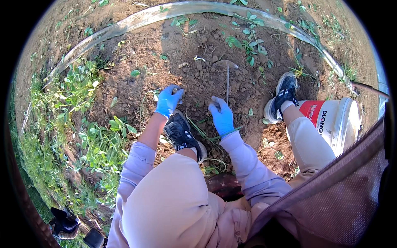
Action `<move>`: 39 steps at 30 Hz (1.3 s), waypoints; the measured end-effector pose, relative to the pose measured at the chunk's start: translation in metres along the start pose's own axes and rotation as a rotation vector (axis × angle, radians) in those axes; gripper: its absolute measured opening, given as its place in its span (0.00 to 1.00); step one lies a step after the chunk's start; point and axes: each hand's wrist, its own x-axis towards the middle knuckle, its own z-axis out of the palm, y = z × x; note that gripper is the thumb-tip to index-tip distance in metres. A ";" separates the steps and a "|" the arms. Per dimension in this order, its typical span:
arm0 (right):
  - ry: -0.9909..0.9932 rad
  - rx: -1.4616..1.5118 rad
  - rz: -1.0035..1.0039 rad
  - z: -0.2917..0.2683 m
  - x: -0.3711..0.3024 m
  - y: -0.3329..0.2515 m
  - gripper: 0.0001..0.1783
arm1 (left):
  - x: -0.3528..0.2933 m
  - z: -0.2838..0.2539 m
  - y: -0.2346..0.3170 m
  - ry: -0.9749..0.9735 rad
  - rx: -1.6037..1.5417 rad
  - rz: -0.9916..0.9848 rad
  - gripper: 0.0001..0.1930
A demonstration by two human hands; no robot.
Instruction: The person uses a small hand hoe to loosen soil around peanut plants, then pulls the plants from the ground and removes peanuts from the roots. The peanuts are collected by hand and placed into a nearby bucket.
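Observation:
Both my hands wear blue gloves and are low over the dug soil. My left hand (168, 102) is closed, its fingers pinched round a small brown lump (175, 90), above my dark shoe. My right hand (222, 116) has thumb and forefinger bent but apart, with soiled fingertips and nothing visible between them. A small hoe (227, 82) lies on the soil just beyond it, its curved blade farther off and its thin shaft running down to behind the right hand. The handle end is hidden there. Long green stems (202, 131) lie between my hands.
A white bucket with a red panel (346, 120) lies on its side by my right foot. Leafy green plants (84, 84) crowd the left. A pale hose-like strip (182, 9) arches across the far soil. A mesh-fabric item (335, 198) fills the lower right.

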 end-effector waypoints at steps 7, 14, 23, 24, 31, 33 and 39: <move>-0.215 0.316 0.100 0.006 0.002 -0.030 0.13 | -0.068 0.035 0.044 -0.284 -0.158 -0.033 0.10; -0.048 0.339 0.111 0.018 -0.008 -0.035 0.07 | -0.081 0.042 0.032 -0.223 -0.053 0.150 0.13; -0.131 0.376 0.423 0.003 0.002 -0.046 0.16 | -0.089 0.036 0.043 -0.007 0.294 0.436 0.13; -0.181 0.313 0.371 0.004 0.002 -0.046 0.16 | -0.089 0.036 0.046 -0.010 0.261 0.440 0.13; -0.078 0.248 0.171 0.022 -0.010 -0.042 0.14 | -0.087 0.037 0.037 -0.056 0.000 0.268 0.10; -0.042 0.231 0.178 0.024 -0.012 -0.036 0.14 | -0.090 0.034 0.037 -0.052 0.242 0.437 0.09; -0.107 0.278 0.405 0.006 -0.003 -0.044 0.12 | -0.096 0.032 0.040 -0.105 0.285 0.557 0.09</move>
